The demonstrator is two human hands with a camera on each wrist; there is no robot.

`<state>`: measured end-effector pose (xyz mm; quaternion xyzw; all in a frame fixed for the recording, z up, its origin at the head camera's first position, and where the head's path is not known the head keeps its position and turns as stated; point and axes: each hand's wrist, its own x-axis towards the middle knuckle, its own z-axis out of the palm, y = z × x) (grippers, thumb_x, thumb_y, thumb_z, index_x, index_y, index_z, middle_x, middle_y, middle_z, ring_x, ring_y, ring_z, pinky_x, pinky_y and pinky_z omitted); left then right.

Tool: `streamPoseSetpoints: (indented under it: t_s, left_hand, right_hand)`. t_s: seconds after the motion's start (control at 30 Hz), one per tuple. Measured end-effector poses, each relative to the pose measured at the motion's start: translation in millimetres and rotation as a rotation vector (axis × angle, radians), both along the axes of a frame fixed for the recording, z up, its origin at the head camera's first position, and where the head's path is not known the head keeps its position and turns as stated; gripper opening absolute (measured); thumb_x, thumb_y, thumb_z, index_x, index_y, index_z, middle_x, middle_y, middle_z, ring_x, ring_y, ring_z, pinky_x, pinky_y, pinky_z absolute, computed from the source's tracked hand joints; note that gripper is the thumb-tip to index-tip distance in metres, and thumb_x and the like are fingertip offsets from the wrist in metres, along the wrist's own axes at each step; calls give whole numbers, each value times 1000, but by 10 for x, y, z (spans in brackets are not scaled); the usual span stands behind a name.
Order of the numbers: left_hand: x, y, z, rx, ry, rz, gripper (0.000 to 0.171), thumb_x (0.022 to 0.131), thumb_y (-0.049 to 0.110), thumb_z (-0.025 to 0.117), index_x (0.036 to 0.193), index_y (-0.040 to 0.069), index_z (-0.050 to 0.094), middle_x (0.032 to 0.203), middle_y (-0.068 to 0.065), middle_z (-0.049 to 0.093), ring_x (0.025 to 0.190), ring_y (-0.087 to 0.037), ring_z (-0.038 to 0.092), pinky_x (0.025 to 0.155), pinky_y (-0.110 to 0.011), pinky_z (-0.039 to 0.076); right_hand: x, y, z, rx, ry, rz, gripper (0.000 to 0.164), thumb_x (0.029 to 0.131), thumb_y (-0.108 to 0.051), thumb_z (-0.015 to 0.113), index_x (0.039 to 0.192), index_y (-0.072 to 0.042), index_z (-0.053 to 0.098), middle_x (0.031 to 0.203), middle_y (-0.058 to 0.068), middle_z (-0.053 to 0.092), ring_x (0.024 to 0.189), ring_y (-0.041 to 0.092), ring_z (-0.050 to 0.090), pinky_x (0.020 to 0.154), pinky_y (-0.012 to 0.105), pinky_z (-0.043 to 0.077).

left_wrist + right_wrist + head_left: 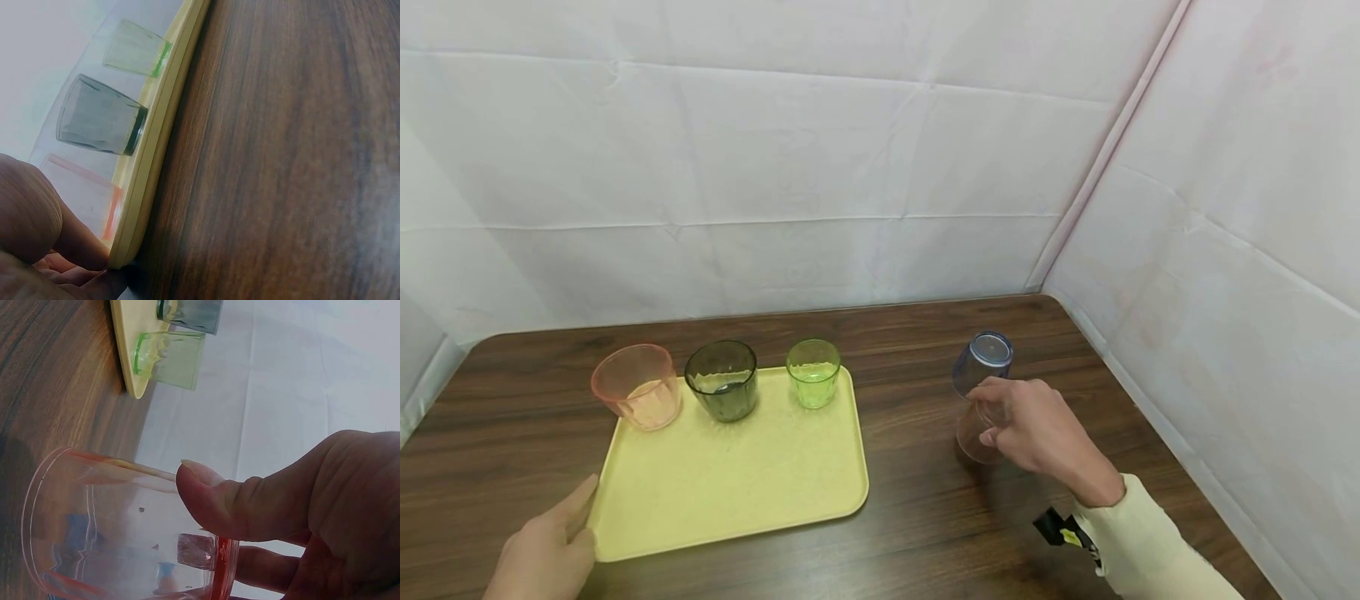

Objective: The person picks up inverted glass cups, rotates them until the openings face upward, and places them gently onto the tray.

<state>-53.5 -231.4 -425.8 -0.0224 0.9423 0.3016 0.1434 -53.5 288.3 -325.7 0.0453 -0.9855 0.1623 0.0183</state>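
Head view: right grip [1036, 427], palm down, holds an upturned cup [972, 440].

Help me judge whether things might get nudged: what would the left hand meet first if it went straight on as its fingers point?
The yellow tray: the left hand lies against its left edge. Past that rim, the orange cup may be roughly in line, though depth is hard to judge.
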Motion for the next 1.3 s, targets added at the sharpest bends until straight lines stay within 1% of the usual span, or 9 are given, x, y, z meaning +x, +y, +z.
streamPoseSetpoints:
  t_s: [0.17, 0.4, 0.6, 0.73, 0.8, 1.0, 1.1, 1.13, 1.3]
  left_hand:
    - [1, -12, -12, 2, 10, -6, 65, 100, 8, 36, 161, -5, 19, 150, -37, 28, 45, -7, 40, 43, -25, 42]
    - [-6, -28, -23, 0, 10, -15, 64, 102, 10, 36, 162, -4, 18, 152, -36, 27, 47, -9, 42, 51, -28, 42]
    - [4, -19, -12, 11, 7, -11, 64, 101, 9, 35, 162, -5, 18, 152, -36, 27, 45, -7, 41, 46, -27, 44]
    - [-3, -21, 0, 19, -25, -7, 64, 103, 10, 34, 163, -3, 15, 153, -35, 24, 48, -10, 44, 53, -30, 44]
    - [-10, -28, 1, 22, -42, -9, 65, 103, 11, 35, 163, -3, 14, 154, -35, 24, 48, -10, 44, 53, -30, 44]
    - [-31, -64, -21, 22, -46, -33, 66, 102, 11, 37, 162, -4, 14, 154, -34, 25, 56, -16, 44, 58, -31, 41]
    - [-35, -75, -25, 24, -41, -34, 67, 102, 10, 38, 162, -4, 14, 154, -33, 26, 58, -18, 44, 59, -31, 40]
    - [-36, -78, -22, 19, -35, -36, 67, 102, 10, 39, 162, -5, 15, 154, -33, 27, 63, -20, 49, 61, -31, 40]
    - [-34, -72, 0, 28, -51, -31, 67, 102, 11, 39, 162, -4, 14, 155, -33, 27, 66, -21, 49, 62, -32, 41]
  right_hand:
    - [-9, -31, 27, 3, -4, 12, 47, 75, -6, 88, 119, -19, 78, 117, 4, 79, 104, 22, 74, 82, 44, 62]
    - [-28, -85, 55, 1, -7, 31, 48, 74, -4, 87, 119, -17, 78, 114, 4, 80, 98, 19, 73, 79, 42, 60]
    - [-42, -122, 58, 5, 16, 50, 49, 73, -2, 85, 119, -15, 79, 116, 2, 80, 103, 20, 74, 83, 44, 60]
    - [-41, -148, 57, 15, 32, 62, 48, 73, 0, 84, 118, -16, 79, 118, 1, 79, 106, 23, 74, 85, 47, 61]
    - [-39, -163, 57, 18, 32, 71, 47, 74, 0, 83, 117, -16, 79, 120, 1, 79, 108, 24, 74, 86, 48, 61]
    - [-43, -214, 58, 37, 44, 78, 44, 73, 1, 83, 113, -18, 80, 117, -2, 79, 102, 23, 73, 86, 47, 61]
    - [-50, -240, 55, 38, 48, 87, 44, 73, 1, 83, 113, -17, 80, 117, -3, 79, 102, 23, 74, 86, 48, 61]
    - [-53, -250, 54, 41, 50, 89, 44, 73, 1, 84, 113, -18, 80, 116, -3, 79, 101, 22, 74, 86, 48, 61]
    - [-73, -289, 44, 70, 73, 119, 43, 72, 0, 83, 110, -19, 80, 115, -5, 78, 96, 20, 73, 83, 47, 61]
